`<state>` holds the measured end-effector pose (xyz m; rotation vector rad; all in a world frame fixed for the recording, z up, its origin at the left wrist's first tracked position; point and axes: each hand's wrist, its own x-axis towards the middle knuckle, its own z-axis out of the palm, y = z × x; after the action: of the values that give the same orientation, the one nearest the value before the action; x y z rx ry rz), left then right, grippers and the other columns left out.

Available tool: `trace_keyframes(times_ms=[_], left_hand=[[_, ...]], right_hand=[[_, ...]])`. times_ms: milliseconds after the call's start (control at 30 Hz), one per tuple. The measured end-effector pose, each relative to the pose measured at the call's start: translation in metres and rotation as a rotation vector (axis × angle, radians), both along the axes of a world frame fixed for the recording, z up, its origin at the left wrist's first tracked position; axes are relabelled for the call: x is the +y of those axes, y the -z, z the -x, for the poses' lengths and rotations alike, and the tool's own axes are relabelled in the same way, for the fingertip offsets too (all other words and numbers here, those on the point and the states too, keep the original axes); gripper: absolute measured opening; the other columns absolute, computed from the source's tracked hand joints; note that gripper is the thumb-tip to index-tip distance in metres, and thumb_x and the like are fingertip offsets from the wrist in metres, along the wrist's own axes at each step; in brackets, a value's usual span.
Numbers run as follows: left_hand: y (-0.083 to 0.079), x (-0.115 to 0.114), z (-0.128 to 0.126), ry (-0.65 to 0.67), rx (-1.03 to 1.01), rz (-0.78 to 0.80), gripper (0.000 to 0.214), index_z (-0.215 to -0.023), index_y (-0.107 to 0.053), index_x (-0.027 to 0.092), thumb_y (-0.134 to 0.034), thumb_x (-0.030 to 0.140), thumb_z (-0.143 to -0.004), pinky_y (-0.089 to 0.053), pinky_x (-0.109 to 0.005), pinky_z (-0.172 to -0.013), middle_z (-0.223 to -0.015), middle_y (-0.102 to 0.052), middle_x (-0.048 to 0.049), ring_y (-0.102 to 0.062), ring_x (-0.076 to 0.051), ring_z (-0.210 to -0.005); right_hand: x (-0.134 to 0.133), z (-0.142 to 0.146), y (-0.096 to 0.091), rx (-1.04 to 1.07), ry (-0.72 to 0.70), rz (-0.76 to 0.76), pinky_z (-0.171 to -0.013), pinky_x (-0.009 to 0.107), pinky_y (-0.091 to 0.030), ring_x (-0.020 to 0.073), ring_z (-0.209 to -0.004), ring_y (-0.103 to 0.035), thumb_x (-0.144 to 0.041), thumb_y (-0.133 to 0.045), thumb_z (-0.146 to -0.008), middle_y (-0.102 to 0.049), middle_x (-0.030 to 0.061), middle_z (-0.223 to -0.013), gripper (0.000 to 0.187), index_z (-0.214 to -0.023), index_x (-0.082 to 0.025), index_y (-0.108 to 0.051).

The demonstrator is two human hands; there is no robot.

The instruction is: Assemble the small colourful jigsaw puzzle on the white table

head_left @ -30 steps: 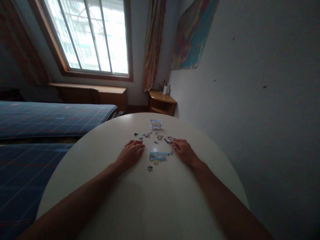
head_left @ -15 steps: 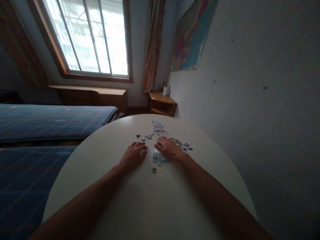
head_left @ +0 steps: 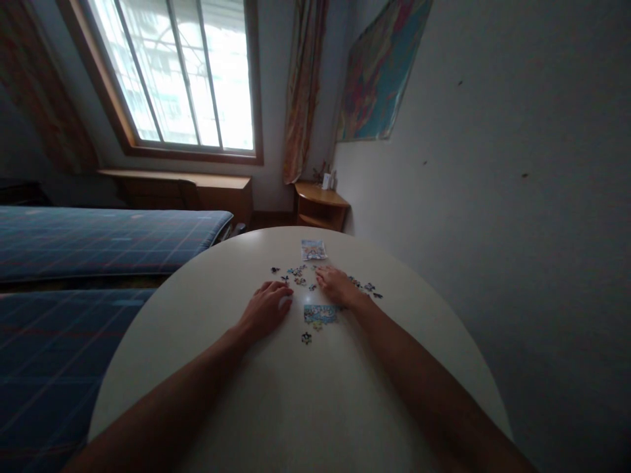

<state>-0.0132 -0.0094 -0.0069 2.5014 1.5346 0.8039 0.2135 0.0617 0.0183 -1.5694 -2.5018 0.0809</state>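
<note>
My left hand (head_left: 269, 305) rests on the white table with its fingers spread loosely, close to a few loose jigsaw pieces (head_left: 285, 279) at its fingertips. Across from it, my right hand (head_left: 335, 286) lies palm down with fingers stretched out, covering part of the pile of puzzle pieces (head_left: 369, 287). What lies under that palm is hidden. Between and nearer than the hands is a joined strip of puzzle (head_left: 319, 313), mostly light blue. Just below it sit a yellowish piece (head_left: 317, 326) and a dark-and-white piece (head_left: 306, 338). More loose pieces (head_left: 297, 270) are scattered beyond the hands.
A small picture packet (head_left: 313, 249) lies toward the far edge of the round white table (head_left: 221, 387). To the left are beds with blue plaid covers (head_left: 98, 240). A wooden corner stand (head_left: 321, 195) is behind the table, and a wall (head_left: 493, 263) runs along the right.
My right hand has shifted a little right and away, uncovering more of the joined strip and loose pieces between the hands. My left hand stays almost still.
</note>
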Motion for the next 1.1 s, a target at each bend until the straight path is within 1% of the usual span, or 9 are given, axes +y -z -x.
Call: trace_keyframes(times_ms=[100, 233, 433, 600, 733, 833, 900, 1000, 1100], left_hand=[[0.001, 0.000, 0.000, 0.004, -0.017, -0.001, 0.023, -0.110, -0.069, 0.021, -0.054, 0.024, -0.092, -0.045, -0.048, -0.103, -0.123, -0.065, -0.0082, -0.054, -0.027, -0.117], [0.003, 0.001, 0.000, 0.011, -0.017, -0.019, 0.023, -0.110, -0.069, 0.023, -0.054, 0.025, -0.092, -0.045, -0.048, -0.103, -0.122, -0.065, -0.0075, -0.054, -0.027, -0.116], [0.000, -0.001, -0.003, 0.035, -0.022, -0.037, 0.023, -0.111, -0.068, 0.022, -0.053, 0.024, -0.093, -0.047, -0.047, -0.102, -0.119, -0.066, -0.0073, -0.055, -0.027, -0.114], [-0.001, -0.004, -0.007, 0.194, -0.056, -0.065, 0.025, -0.116, -0.066, 0.023, -0.053, 0.025, -0.095, -0.045, -0.045, -0.104, -0.122, -0.065, -0.0064, -0.054, -0.024, -0.116], [-0.003, -0.009, -0.011, 0.334, -0.060, -0.065, 0.026, -0.119, -0.065, 0.025, -0.054, 0.026, -0.096, -0.044, -0.043, -0.106, -0.124, -0.064, -0.0066, -0.054, -0.023, -0.118], [-0.007, -0.014, -0.013, 0.393, -0.057, -0.047, 0.026, -0.120, -0.065, 0.025, -0.053, 0.026, -0.096, -0.043, -0.043, -0.108, -0.125, -0.064, -0.0072, -0.054, -0.022, -0.120], [-0.011, -0.017, -0.013, 0.420, -0.050, -0.027, 0.027, -0.120, -0.065, 0.026, -0.053, 0.027, -0.096, -0.042, -0.043, -0.108, -0.126, -0.064, -0.0075, -0.054, -0.022, -0.121], [-0.015, -0.021, -0.012, 0.471, -0.025, -0.003, 0.029, -0.123, -0.064, 0.028, -0.053, 0.029, -0.097, -0.040, -0.044, -0.110, -0.130, -0.063, -0.0066, -0.052, -0.023, -0.126], [-0.014, -0.022, -0.011, 0.515, 0.009, 0.013, 0.035, -0.131, -0.060, 0.031, -0.051, 0.029, -0.098, -0.033, -0.048, -0.115, -0.137, -0.060, -0.0049, -0.047, -0.023, -0.134]], right_hand=[[-0.005, -0.010, -0.003, -0.009, -0.033, -0.015, -0.110, 0.033, -0.037, 0.0227, -0.125, -0.055, -0.021, -0.045, -0.096, -0.063, 0.0081, -0.134, 0.035, -0.122, -0.019, -0.068], [-0.012, -0.017, -0.011, -0.010, -0.052, -0.015, -0.104, 0.034, -0.042, 0.0237, -0.116, -0.059, -0.020, -0.055, -0.091, -0.072, 0.0087, -0.116, 0.025, -0.107, -0.021, -0.075], [-0.014, -0.019, -0.017, -0.020, -0.030, 0.020, -0.100, 0.031, -0.044, 0.0220, -0.108, -0.062, -0.021, -0.062, -0.088, -0.075, 0.0067, -0.110, 0.030, -0.115, -0.022, -0.073], [-0.016, -0.015, -0.018, -0.042, 0.021, 0.041, -0.095, 0.031, -0.047, 0.0230, -0.107, -0.063, -0.029, -0.062, -0.087, -0.075, 0.0060, -0.105, 0.025, -0.107, -0.024, -0.076], [-0.012, -0.011, -0.022, -0.054, 0.078, 0.084, -0.086, 0.029, -0.050, 0.0227, -0.100, -0.066, -0.029, -0.065, -0.084, -0.076, 0.0065, -0.101, 0.021, -0.100, -0.025, -0.078], [-0.008, -0.009, -0.026, -0.067, 0.082, 0.153, -0.077, 0.029, -0.051, 0.0236, -0.090, -0.069, -0.028, -0.071, -0.077, -0.077, 0.0073, -0.096, 0.016, -0.091, -0.023, -0.079], [-0.008, -0.009, -0.029, -0.060, 0.074, 0.173, -0.076, 0.030, -0.051, 0.0248, -0.090, -0.070, -0.027, -0.074, -0.074, -0.077, 0.0076, -0.096, 0.015, -0.088, -0.022, -0.078], [-0.016, -0.012, -0.033, -0.017, 0.061, 0.153, -0.079, 0.029, -0.050, 0.0226, -0.091, -0.070, -0.026, -0.073, -0.076, -0.077, 0.0060, -0.099, 0.018, -0.094, -0.023, -0.077], [-0.031, -0.023, -0.034, 0.057, 0.063, 0.108, -0.081, 0.027, -0.049, 0.0177, -0.089, -0.070, -0.026, -0.064, -0.086, -0.076, 0.0040, -0.100, 0.024, -0.108, -0.024, -0.073]])
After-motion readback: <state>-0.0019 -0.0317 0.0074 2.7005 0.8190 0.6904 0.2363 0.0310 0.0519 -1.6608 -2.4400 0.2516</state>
